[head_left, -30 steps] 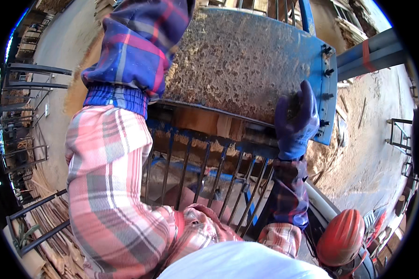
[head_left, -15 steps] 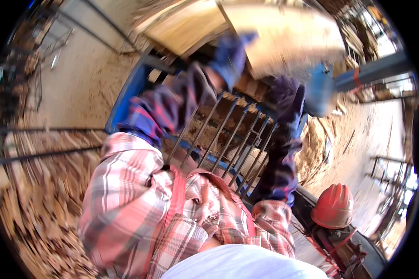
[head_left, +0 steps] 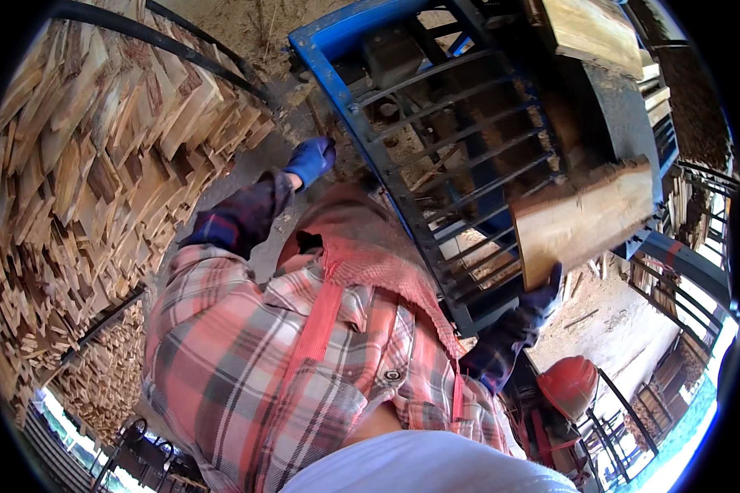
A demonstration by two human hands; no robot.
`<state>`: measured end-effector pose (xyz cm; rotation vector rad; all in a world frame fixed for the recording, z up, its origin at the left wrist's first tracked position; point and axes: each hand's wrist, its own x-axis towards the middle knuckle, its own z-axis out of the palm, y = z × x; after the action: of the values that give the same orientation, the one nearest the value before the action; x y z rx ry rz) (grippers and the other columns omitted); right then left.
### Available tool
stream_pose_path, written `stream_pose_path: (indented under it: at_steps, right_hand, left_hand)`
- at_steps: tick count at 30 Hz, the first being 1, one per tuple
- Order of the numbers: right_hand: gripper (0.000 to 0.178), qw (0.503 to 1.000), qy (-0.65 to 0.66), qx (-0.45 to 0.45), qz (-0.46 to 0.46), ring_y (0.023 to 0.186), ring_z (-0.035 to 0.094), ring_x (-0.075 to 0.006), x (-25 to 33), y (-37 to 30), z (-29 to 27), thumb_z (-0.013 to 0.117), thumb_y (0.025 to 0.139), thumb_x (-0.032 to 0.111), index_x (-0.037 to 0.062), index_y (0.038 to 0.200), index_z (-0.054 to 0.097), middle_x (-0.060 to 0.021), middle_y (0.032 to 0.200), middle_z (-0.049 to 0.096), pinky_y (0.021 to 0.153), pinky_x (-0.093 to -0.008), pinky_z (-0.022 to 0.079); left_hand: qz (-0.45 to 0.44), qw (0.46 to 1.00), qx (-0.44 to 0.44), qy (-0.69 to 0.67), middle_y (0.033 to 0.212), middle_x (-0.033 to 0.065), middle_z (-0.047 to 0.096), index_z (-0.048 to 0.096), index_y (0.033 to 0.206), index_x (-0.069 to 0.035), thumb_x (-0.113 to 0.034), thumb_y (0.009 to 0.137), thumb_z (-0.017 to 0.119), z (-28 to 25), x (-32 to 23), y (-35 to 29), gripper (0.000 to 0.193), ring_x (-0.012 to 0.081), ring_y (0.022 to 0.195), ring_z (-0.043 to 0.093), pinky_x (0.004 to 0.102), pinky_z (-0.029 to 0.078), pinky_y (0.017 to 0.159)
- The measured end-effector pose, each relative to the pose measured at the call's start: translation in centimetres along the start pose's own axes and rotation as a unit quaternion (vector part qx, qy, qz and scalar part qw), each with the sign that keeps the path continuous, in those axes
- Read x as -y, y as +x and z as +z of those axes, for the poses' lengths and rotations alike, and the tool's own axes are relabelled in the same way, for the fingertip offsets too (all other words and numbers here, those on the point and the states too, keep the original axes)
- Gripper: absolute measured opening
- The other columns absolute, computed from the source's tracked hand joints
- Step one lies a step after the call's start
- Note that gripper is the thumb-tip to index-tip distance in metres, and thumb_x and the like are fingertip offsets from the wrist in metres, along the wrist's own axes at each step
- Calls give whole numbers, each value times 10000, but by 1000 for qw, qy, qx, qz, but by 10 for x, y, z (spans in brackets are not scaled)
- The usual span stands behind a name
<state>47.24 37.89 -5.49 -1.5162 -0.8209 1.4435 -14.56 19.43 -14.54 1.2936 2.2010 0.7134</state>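
My right hand (head_left: 544, 292), in a dark blue glove, grips the near end of a wooden board (head_left: 588, 215). The board lies tilted at the right side of a blue metal frame with dark bars (head_left: 460, 131); the fingers beneath its edge are partly hidden. My left hand (head_left: 311, 162), in a blue glove, hangs off the frame's left side with its fingers curled in and nothing visible in them. It is nearest to the frame's left edge and my red apron (head_left: 378, 263).
Large stacks of split wood pieces (head_left: 99, 148) rise on the left behind a dark rail. Another board (head_left: 592, 37) rests on the machine's far side. At lower right are a red hard hat (head_left: 569, 384) and sawdust-strewn floor (head_left: 604, 316).
My view has turned left toward the wood stacks. My left hand has come away from the boards to the frame's left side. The right hand now holds the board's near end.
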Motion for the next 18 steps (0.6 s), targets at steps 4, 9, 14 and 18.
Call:
stream_pose_path:
  at_steps: [4,9,14,18]
  right_hand:
    - [601,982,84,-167,24,1256,529,-308,27,-73,14,600,978,416,63,1447,474,-137,1400,535,1083,-466,416]
    - [610,961,-43,-268,-54,1186,545,-324,-28,-171,-14,618,965,375,-37,1390,468,-185,1360,519,1052,-502,441]
    - [661,961,135,-236,52,1297,493,-372,-70,-246,2,554,992,406,-17,1473,387,-202,1450,474,1096,-524,418]
    - [689,914,333,-197,121,1305,506,-362,-103,-257,3,555,994,445,-11,1478,379,-204,1447,493,1103,-518,424]
  left_hand:
    - [86,980,-67,169,1314,178,601,594,1281,-110,-279,896,610,23,19,45,421,381,1191,579,479,481,971]
    - [227,912,-186,287,1398,193,528,538,1339,-54,-350,863,629,39,10,162,567,380,1304,484,473,395,1088]
    - [225,910,-189,293,1370,211,535,515,1370,-37,-385,845,642,38,-2,229,643,398,1262,508,490,407,1069]
    - [145,922,-73,351,1331,214,552,510,1372,-35,-398,836,649,54,20,262,662,407,1221,527,500,421,1047]
